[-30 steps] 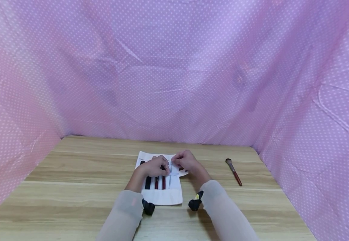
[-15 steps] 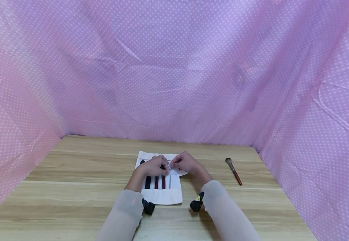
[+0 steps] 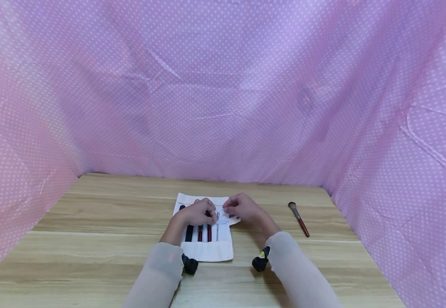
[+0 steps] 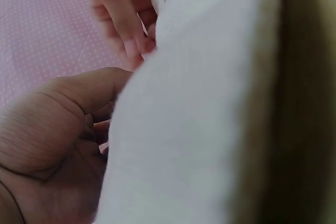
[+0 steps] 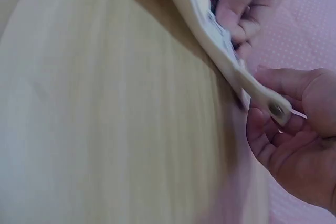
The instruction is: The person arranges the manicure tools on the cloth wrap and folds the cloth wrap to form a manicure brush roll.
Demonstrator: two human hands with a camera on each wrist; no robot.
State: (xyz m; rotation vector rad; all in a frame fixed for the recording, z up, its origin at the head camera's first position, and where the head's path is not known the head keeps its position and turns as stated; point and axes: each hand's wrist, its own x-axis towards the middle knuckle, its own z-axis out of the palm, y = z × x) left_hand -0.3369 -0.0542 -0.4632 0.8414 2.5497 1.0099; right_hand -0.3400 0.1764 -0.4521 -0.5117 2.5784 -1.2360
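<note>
A white fabric brush roll (image 3: 207,252) lies open on the table, holding dark and red-handled brushes (image 3: 209,233) and a slim silver stick-like tool (image 3: 217,233). Over its middle, my left hand (image 3: 199,212) pinches a pale band (image 3: 223,222) that crosses the silver tool. My right hand (image 3: 242,207) hovers at the roll's upper right, its fingertips apart from the tool. In the right wrist view, the roll's strap (image 5: 260,93) with a metal snap passes by my loosely bent right fingers. White cloth (image 4: 178,103) hides the left fingertips in the left wrist view.
A makeup brush (image 3: 299,219) with a red handle lies on the wooden table (image 3: 103,239) to the right of the roll. Pink dotted cloth (image 3: 223,107) hangs around the back and sides of the table.
My right hand moved down along the silver tool, then let go and shifted right. The tool now sits lower under the band. My left hand has stayed in place.
</note>
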